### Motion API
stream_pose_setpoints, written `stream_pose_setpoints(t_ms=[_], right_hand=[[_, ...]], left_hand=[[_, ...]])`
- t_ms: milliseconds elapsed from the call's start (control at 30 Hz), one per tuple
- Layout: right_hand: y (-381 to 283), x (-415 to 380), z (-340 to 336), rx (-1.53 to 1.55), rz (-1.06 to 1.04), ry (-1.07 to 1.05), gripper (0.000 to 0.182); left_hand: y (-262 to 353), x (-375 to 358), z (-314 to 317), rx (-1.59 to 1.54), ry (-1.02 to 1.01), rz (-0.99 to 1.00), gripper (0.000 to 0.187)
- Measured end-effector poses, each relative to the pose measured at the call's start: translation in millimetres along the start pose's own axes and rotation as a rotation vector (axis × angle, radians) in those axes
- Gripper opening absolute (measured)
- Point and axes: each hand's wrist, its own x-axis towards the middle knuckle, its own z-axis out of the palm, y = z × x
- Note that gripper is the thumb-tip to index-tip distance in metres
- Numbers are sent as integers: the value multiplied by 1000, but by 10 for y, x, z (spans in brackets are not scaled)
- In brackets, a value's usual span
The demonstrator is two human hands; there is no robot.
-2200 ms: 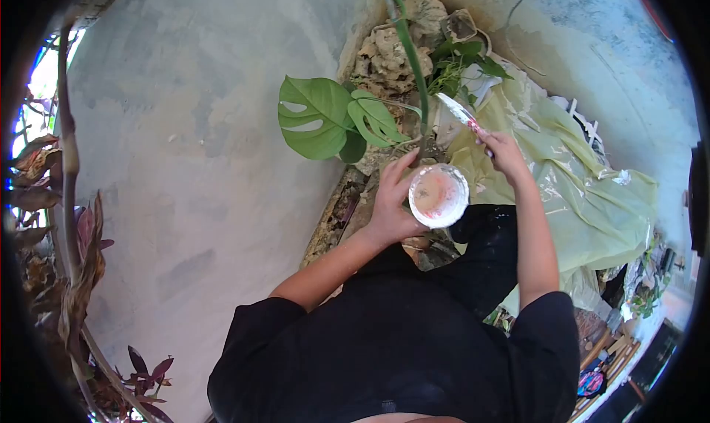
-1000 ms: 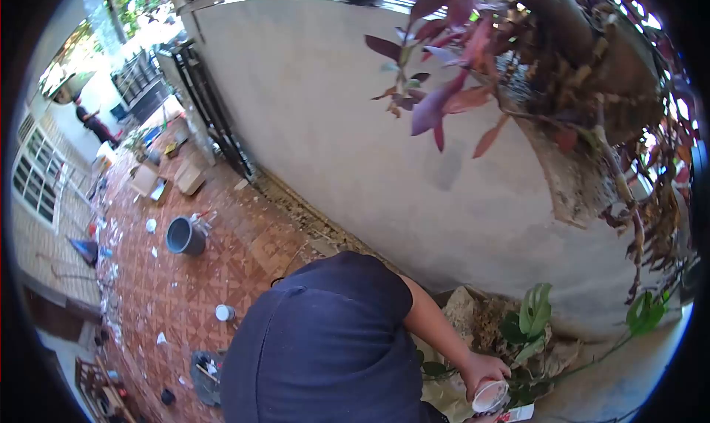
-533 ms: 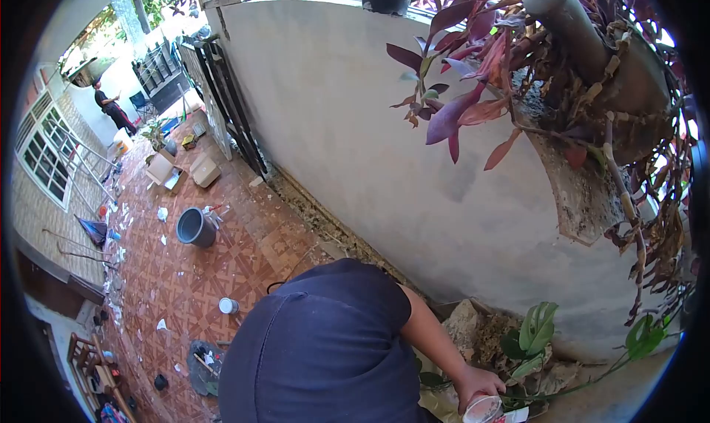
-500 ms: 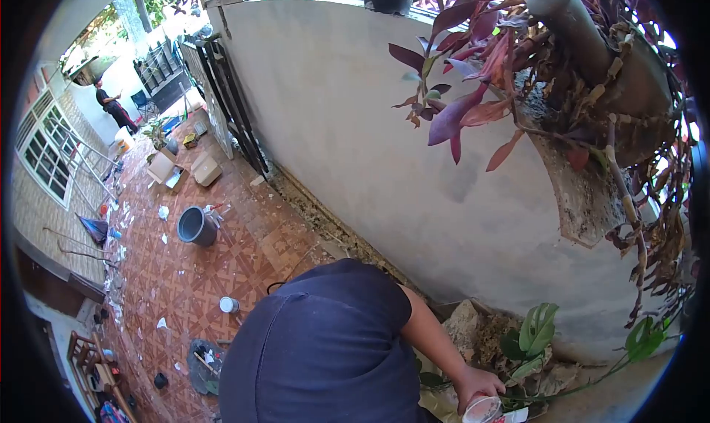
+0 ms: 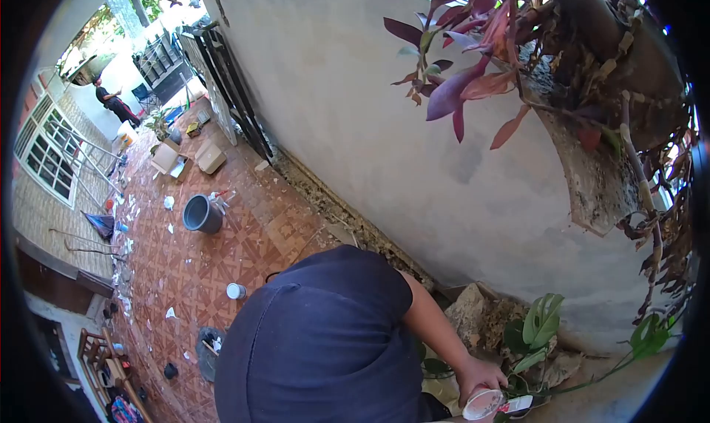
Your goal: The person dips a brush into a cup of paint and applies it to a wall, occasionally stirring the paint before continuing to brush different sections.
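Observation:
Neither my left hand nor my right hand is in view. Close in front, a co-worker in a dark shirt point(image 5: 325, 342) bends low near the wall. Their bare hand point(image 5: 477, 373) grips a round, pale-rimmed container point(image 5: 482, 404) with a pinkish inside. A small white and red piece point(image 5: 516, 404) lies against its right side. Beside that hand are rocks point(image 5: 467, 316) and a green-leaved plant point(image 5: 541, 321). The co-worker's other hand is hidden.
A pale wall point(image 5: 414, 142) runs along the right, with a purple-leaved hanging plant point(image 5: 455, 90) near its top. On the tiled floor point(image 5: 185, 268) stand a grey bucket point(image 5: 203, 214), a small white can point(image 5: 236, 290) and open boxes point(image 5: 169, 160). Another person point(image 5: 115, 103) stands far back.
The floor objects and wall appear slightly shifted in the view. The co-worker's back and container hand sit a little higher in the frame, and the hand still grips the container.

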Motion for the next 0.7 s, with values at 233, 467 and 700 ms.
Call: stream_pose_setpoints(t_ms=[233, 467, 700], right_hand=[[75, 19, -187, 4, -2, 49, 33], [256, 72, -589, 33, 24, 193, 32], [828, -43, -1751, 73, 72, 533, 31]], left_hand=[[143, 122, 50, -135, 28, -51, 90], [256, 134, 13, -154, -7, -100, 91], [705, 252, -248, -208, -110, -186, 79]])
